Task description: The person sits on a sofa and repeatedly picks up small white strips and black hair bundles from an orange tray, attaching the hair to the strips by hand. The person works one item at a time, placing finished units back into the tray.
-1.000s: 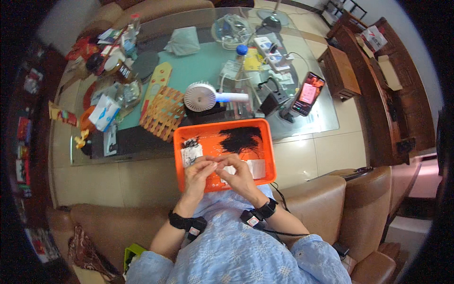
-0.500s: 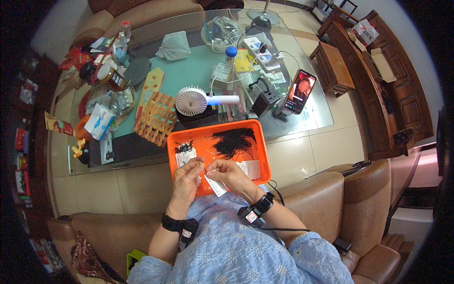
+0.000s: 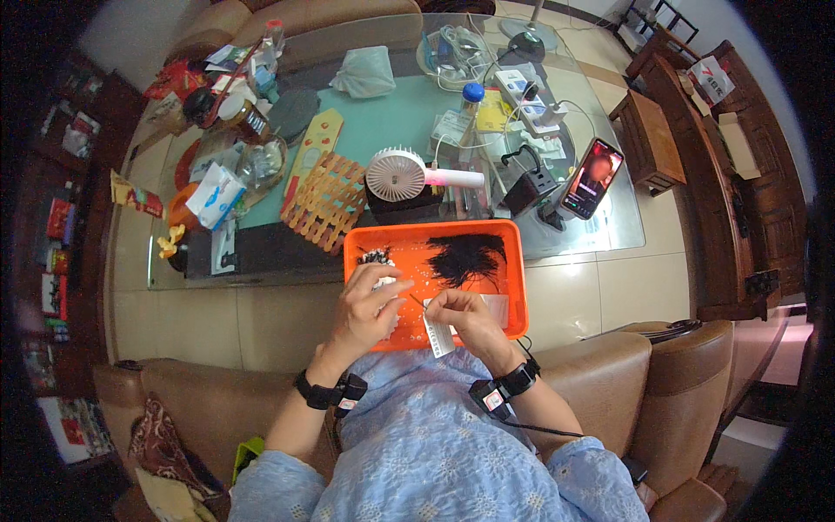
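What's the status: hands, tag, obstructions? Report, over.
Right hand pinching white tag, dark strand poking out. Left hand open, apart from tag. Black strand bundle in orange tray, nothing covering it.

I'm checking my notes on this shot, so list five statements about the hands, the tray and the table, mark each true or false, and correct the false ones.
1. The right hand holds a white tag. True.
2. The bundle of black strands lies in the left part of the tray. False: it lies in the right part of the orange tray.
3. A white fan lies beyond the tray. True.
4. The phone stands to the left of the fan. False: it stands to the right.
5. The left hand has its thumb and fingertips apart. True.
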The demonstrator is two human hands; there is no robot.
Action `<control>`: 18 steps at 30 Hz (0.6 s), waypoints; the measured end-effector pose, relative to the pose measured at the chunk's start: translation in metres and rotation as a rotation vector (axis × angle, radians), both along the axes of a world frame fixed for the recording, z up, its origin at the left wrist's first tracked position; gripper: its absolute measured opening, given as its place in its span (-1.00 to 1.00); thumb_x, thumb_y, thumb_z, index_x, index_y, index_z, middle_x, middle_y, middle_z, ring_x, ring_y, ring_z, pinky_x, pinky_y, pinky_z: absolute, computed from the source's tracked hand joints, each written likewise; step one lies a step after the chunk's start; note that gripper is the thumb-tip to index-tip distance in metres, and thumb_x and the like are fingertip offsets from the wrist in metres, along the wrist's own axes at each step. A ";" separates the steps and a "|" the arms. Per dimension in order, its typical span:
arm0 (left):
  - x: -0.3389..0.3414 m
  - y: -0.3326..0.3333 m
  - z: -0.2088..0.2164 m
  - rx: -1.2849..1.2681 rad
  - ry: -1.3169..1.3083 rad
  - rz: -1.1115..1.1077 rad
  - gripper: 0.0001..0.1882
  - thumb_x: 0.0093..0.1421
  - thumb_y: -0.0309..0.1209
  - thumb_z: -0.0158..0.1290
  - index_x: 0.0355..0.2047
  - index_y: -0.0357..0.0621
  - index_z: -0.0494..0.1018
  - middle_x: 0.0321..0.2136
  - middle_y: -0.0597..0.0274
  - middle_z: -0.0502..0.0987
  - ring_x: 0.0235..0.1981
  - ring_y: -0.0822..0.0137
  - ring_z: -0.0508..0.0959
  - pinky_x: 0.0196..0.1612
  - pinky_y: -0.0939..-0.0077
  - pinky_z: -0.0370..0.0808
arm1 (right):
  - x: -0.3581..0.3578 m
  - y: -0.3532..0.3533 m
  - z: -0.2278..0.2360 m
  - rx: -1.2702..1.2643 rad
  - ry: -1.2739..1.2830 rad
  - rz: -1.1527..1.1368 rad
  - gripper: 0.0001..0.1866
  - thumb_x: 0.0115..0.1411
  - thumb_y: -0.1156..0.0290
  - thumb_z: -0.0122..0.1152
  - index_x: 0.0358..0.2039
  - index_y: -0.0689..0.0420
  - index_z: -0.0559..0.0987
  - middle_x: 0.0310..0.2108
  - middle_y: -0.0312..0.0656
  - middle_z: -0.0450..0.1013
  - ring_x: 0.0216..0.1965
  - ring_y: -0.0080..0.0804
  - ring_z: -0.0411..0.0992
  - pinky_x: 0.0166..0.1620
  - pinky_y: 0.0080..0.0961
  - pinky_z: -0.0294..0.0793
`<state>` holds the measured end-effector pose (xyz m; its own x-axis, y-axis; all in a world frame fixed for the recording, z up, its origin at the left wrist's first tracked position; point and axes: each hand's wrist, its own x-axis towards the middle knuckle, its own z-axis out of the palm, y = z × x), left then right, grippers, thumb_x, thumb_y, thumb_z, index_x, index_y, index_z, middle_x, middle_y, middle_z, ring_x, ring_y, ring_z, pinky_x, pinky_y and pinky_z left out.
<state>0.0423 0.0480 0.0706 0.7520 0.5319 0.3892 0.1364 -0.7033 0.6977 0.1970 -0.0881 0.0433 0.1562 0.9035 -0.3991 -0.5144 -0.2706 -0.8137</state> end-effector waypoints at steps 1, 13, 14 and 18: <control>0.000 0.001 0.001 0.116 0.041 -0.037 -0.81 -0.06 -0.60 0.16 -0.36 -0.20 0.55 -0.27 0.13 0.51 -0.22 0.17 0.52 -0.13 0.35 0.46 | 0.000 0.000 0.000 -0.014 -0.018 0.012 -0.96 0.15 0.52 0.17 -0.41 0.18 0.57 -0.43 -0.34 0.50 -0.38 -0.64 0.42 -0.24 -0.67 0.37; -0.006 0.000 -0.013 -0.312 -0.066 -0.135 -0.91 -0.04 -0.63 0.17 -0.47 -0.23 0.55 -0.43 0.18 0.54 -0.34 0.21 0.55 -0.24 0.40 0.47 | -0.001 -0.006 -0.002 -0.036 -0.001 0.041 -0.94 0.14 0.48 0.25 -0.37 0.18 0.59 -0.44 -0.32 0.52 -0.45 -0.62 0.44 -0.32 -0.65 0.42; -0.006 -0.002 -0.013 -0.337 -0.073 -0.109 -0.90 -0.04 -0.63 0.18 -0.47 -0.22 0.55 -0.44 0.17 0.54 -0.35 0.21 0.55 -0.25 0.39 0.47 | -0.002 -0.006 -0.002 -0.055 0.077 0.023 -0.94 0.14 0.49 0.24 -0.36 0.19 0.59 -0.44 -0.31 0.52 -0.45 -0.61 0.44 -0.32 -0.65 0.43; 0.000 -0.012 -0.014 -0.221 -0.078 -0.051 -0.90 -0.06 -0.61 0.18 -0.48 -0.21 0.54 -0.46 0.16 0.52 -0.38 0.20 0.54 -0.28 0.38 0.45 | -0.006 -0.008 -0.002 -0.090 0.381 -0.089 -0.91 0.14 0.53 0.23 -0.32 0.20 0.60 -0.43 -0.28 0.52 -0.42 -0.56 0.48 -0.29 -0.63 0.47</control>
<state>0.0419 0.0356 0.0566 0.7526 0.5725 0.3253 0.0444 -0.5371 0.8424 0.1910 -0.0959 0.0410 0.0583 0.8520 -0.5202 -0.7994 -0.2723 -0.5356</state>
